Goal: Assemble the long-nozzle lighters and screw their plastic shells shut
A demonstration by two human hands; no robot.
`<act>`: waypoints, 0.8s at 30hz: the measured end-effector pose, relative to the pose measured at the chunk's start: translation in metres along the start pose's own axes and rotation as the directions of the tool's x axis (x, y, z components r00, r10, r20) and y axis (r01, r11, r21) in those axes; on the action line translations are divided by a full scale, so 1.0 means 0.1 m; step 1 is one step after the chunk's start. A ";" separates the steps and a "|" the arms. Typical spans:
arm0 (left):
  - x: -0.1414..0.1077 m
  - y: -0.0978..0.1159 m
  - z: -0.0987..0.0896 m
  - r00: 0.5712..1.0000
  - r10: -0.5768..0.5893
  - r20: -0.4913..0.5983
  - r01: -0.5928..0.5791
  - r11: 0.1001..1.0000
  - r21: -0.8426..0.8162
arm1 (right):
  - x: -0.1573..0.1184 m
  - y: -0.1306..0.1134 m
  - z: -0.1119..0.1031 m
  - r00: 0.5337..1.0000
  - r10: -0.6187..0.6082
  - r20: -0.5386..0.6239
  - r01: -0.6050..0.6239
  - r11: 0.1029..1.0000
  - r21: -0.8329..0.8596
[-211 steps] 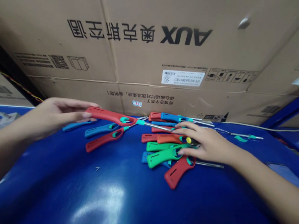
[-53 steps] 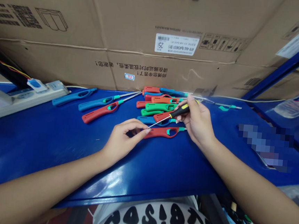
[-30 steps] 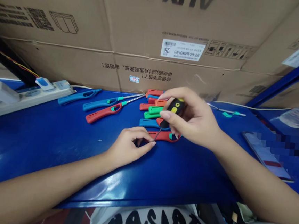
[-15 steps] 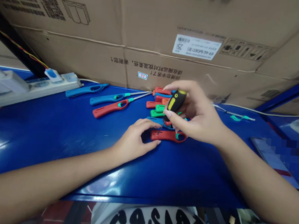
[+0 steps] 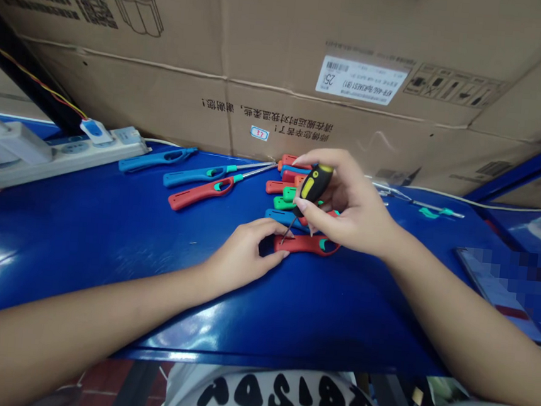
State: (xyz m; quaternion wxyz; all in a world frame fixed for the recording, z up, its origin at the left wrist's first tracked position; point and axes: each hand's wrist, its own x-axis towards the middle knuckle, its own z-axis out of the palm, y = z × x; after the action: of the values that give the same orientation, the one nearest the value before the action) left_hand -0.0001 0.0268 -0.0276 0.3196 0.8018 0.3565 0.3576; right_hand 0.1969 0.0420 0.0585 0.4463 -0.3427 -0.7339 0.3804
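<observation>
My right hand [image 5: 346,200] pinches a black-and-yellow screwdriver [image 5: 312,186] by its handle, with the thin shaft pointing down. Its tip meets the left end of a red utility lighter [image 5: 307,245] lying on the bench. My left hand [image 5: 245,251] curls around that same end, fingertips against it, and hides part of it. Behind my hands lies a jumbled pile of red, orange, green and blue lighters [image 5: 287,195], partly hidden by my right hand.
Three lighters [image 5: 200,187] lie apart at the left on the blue workbench [image 5: 83,224]. A power strip [image 5: 67,144] sits at the far left, a phone [image 5: 499,292] at the right, and a thin metal rod [image 5: 437,212] at the back. Cardboard cartons [image 5: 279,109] form the back wall.
The red lighter has left the pile for the front of the bench. My right hand has picked up the screwdriver and lowered its tip to the lighter, held by my left hand.
</observation>
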 end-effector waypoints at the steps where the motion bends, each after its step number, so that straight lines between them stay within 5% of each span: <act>1: 0.00 0.00 0.00 1.000 -0.003 0.001 0.003 1.000 0.001 | 0.00 0.00 0.00 1.000 -0.005 -0.006 0.005 1.000 -0.007; 9: 0.01 0.01 0.00 1.000 -0.015 -0.010 0.016 1.000 0.017 | -0.03 0.04 -0.02 0.975 -0.200 0.098 0.216 0.955 -0.203; 24: 0.01 -0.01 0.00 0.999 -0.034 -0.010 0.034 0.999 -0.002 | -0.08 0.03 -0.03 0.954 -0.245 0.174 0.281 0.932 -0.227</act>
State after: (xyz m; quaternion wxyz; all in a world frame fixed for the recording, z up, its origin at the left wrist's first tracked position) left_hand -0.0002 0.0284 -0.0283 0.3247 0.7935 0.3713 0.3564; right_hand 0.2030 0.0376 0.0543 0.3927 -0.2665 -0.8453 0.2454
